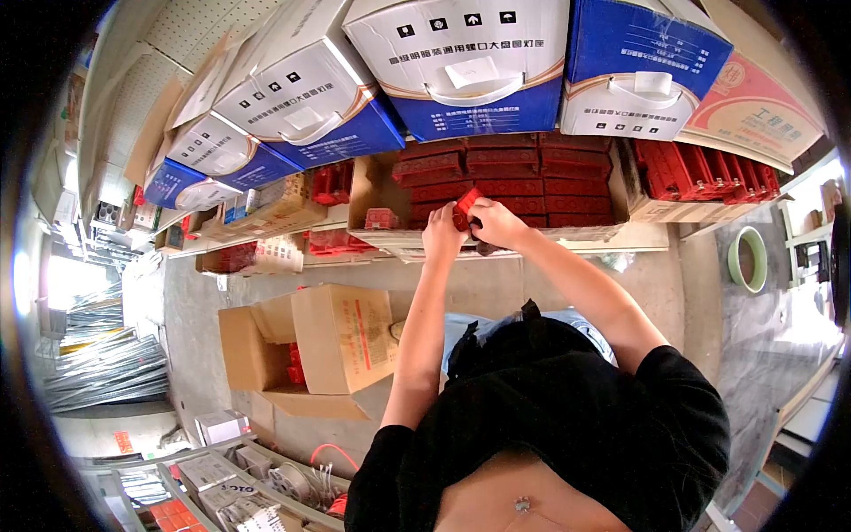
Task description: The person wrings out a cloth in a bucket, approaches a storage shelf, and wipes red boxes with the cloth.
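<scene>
Both hands meet at the front edge of an open cardboard box (372,191) filled with rows of red plastic parts (505,188). Between them is a small red piece (467,202), held slightly tilted above the box's front wall. My left hand (443,232) has its fingers closed on the piece's left side. My right hand (496,222) grips it from the right, fingers curled. Something dark shows just under the right fingers, too small to make out. A single red part (382,218) lies in the box's front left corner.
Blue and white cartons (479,66) stand above the red parts. At the right is another box of red parts (700,173). An open cardboard box (341,341) sits on the floor at the left. A green-rimmed tub (747,259) stands far right; metal rods (106,363) lie far left.
</scene>
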Demonstrator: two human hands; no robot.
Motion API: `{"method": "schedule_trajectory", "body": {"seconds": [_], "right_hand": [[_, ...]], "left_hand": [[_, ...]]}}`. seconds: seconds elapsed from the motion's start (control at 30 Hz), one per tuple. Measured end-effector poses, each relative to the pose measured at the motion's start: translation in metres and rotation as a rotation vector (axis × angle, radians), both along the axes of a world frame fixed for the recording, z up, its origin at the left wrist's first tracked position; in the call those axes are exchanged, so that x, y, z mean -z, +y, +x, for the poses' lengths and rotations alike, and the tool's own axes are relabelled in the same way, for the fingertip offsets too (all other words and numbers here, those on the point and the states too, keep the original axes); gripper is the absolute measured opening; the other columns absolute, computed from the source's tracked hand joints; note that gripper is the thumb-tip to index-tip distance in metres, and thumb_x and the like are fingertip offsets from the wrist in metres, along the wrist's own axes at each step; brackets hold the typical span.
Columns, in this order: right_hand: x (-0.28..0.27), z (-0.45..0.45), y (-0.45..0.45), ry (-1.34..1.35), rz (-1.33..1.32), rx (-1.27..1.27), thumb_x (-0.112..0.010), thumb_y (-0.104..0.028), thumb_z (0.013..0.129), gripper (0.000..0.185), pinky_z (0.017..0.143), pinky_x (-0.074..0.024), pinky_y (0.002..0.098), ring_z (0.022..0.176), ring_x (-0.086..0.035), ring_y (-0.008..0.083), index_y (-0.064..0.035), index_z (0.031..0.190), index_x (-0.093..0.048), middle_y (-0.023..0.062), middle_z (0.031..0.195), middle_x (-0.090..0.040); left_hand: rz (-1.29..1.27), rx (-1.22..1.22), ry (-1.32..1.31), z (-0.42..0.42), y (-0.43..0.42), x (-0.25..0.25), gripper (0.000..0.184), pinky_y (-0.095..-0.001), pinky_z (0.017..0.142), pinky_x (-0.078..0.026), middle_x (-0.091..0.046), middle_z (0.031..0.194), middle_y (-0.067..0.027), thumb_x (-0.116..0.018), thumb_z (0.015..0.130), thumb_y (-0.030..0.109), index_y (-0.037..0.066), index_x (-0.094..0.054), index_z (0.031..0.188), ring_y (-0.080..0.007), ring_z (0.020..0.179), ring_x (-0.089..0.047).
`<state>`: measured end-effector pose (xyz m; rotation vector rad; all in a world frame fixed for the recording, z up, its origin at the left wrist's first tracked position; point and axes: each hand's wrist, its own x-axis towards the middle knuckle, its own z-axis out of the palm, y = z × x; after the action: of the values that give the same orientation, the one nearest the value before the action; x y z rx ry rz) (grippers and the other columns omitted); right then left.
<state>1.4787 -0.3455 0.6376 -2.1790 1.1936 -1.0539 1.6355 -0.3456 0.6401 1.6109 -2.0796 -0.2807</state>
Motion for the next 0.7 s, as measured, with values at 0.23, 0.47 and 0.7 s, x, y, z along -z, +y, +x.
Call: {"method": "schedule_trajectory", "body": {"seconds": [0.23,0.47,0.7], "right_hand": [[-0.012,-0.013,-0.002,-0.227,0.253,0.099,-0.064,-0.011,0.067,0.019,0.077,-0.0497,0.0365,0.085,-0.062,0.0294,-0.0020,0.084,-0.063,0.0139,0.088,-0.064],[-0.001,-0.008,-0.004,-0.156,0.111,0.045,-0.064,-0.008,0.066,0.017,0.077,-0.0497,0.0373,0.084,-0.060,0.0311,-0.0014,0.082,-0.061,0.0134,0.085,-0.062],[0.001,-0.008,-0.006,-0.146,0.062,-0.048,-0.066,-0.004,0.067,0.017,0.075,-0.0502,0.0352,0.079,-0.061,0.0275,-0.0025,0.083,-0.061,0.0113,0.084,-0.061]], "left_hand": [[-0.091,-0.010,0.000,0.003,-0.005,0.004,0.060,-0.0395,0.075,-0.052,-0.062,0.099,-0.0118,-0.079,0.055,0.015,0.007,-0.056,0.110,-0.0297,0.096,-0.058],[-0.129,0.007,0.015,0.001,-0.006,0.006,0.059,-0.0389,0.073,-0.052,-0.063,0.095,-0.0124,-0.078,0.054,0.014,0.007,-0.057,0.108,-0.0301,0.093,-0.059],[-0.156,0.016,0.006,0.003,-0.008,0.010,0.057,-0.0388,0.073,-0.052,-0.063,0.096,-0.0132,-0.077,0.056,0.016,0.005,-0.057,0.108,-0.0300,0.092,-0.059]]}}
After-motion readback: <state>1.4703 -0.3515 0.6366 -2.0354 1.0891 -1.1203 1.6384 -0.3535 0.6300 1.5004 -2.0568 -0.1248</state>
